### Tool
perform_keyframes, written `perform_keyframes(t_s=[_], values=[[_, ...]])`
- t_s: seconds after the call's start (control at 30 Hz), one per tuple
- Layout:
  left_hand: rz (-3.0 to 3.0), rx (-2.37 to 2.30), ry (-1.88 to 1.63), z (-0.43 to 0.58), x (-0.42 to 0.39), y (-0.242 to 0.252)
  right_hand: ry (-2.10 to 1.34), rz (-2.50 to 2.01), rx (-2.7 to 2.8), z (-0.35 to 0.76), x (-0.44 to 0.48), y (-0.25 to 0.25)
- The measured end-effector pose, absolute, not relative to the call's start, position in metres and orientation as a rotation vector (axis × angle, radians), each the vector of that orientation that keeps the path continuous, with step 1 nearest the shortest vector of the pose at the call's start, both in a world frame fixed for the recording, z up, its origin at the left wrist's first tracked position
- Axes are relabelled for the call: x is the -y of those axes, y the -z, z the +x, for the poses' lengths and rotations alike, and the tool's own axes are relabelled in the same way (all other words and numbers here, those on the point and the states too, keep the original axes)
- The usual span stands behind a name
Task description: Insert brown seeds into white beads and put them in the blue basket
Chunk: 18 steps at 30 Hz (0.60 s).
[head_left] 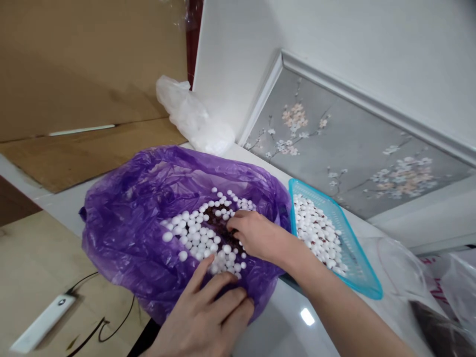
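Note:
A crumpled purple plastic bag [126, 223] lies spread open, with many small white balls [193, 233] and some dark reddish-brown material [213, 218] in its middle. My right hand [255, 230] reaches into the bag from the right, its fingers curled down at the dark material; what the fingertips hold, if anything, is hidden. Nearer to me, my left hand [208, 312] rests over the bag's front edge with its fingers apart, the index fingertip beside the white balls. Right of the bag, a light blue plastic basket [359, 267] holds more white balls with dark bits among them.
Behind the bag are a clear plastic bag [189, 114] and large cardboard sheets [92, 59]. A framed flower picture [334, 139] leans at the back right. At the lower left lie a white power strip [42, 322] and black cables. Transparent plastic wrapping [397, 263] lies right of the basket.

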<state>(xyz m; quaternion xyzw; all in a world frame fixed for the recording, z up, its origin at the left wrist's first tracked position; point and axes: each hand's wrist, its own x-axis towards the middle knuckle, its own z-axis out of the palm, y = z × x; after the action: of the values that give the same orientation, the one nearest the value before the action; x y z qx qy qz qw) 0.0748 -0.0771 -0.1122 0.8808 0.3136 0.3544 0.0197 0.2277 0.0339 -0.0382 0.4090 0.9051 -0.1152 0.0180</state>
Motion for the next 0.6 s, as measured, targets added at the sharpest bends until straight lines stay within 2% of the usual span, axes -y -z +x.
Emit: perform_keyframes(t_s=[0.37, 0.6], values=[[2.724, -0.943, -1.088, 0.082, 0.074, 0.109, 0.719, 1.499, -2.978, 0.251, -0.039, 0.025], [2.820, -0.805, -1.120, 0.082, 0.061, 0.107, 1.492, 1.851, -2.797, 0.314, 0.013, -0.011]])
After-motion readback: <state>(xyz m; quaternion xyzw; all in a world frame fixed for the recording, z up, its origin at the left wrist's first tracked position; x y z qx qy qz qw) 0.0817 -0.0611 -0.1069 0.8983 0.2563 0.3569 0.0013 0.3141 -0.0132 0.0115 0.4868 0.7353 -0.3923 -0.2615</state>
